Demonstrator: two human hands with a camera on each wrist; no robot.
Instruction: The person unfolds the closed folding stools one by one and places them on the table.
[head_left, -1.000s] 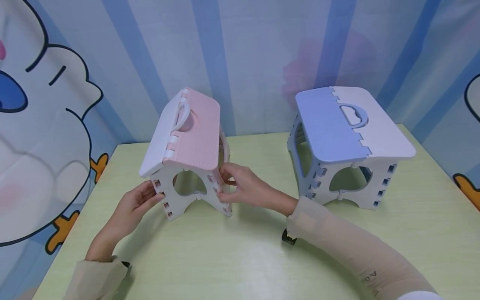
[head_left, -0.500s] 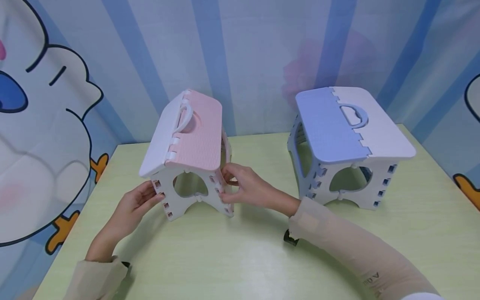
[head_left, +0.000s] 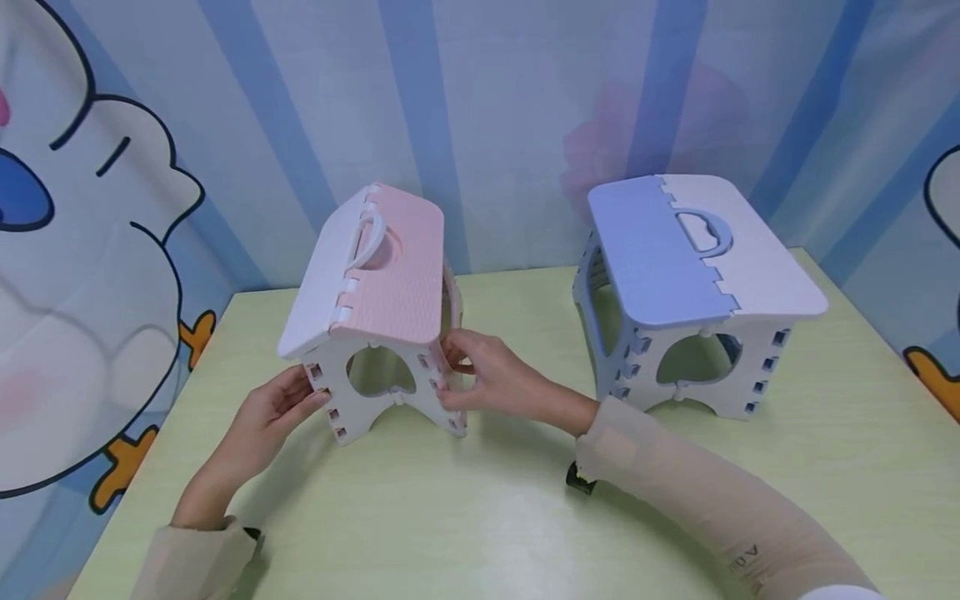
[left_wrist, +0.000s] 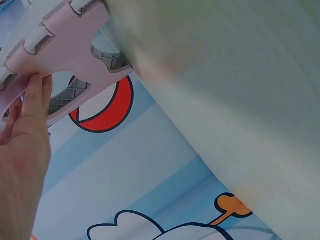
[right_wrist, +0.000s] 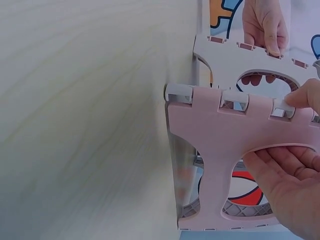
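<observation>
A pink and white folding stool (head_left: 401, 271) stands on the table at left, its two top halves sloping down from a raised middle seam like a roof. A white carry handle (head_left: 369, 242) sticks up from that seam. My left hand (head_left: 258, 429) grips the left edge of the white front panel (head_left: 366, 379); in the left wrist view its fingers reach into the opening of the pink leg panel (left_wrist: 65, 55). My right hand (head_left: 498, 375) holds the opposite leg, thumb on the front hinge corner and fingers in the opening of the pink side panel (right_wrist: 215, 127).
A blue and white folding stool (head_left: 637, 258) stands unfolded at right, its top nearly flat, just beyond my right forearm. The pale green table (head_left: 480, 517) ends at a striped cartoon backdrop (head_left: 510, 125) behind and at both sides.
The pink stool's right side and my right hand have shifted slightly to the right since a second ago. My left hand keeps its place, and both grips look the same.
</observation>
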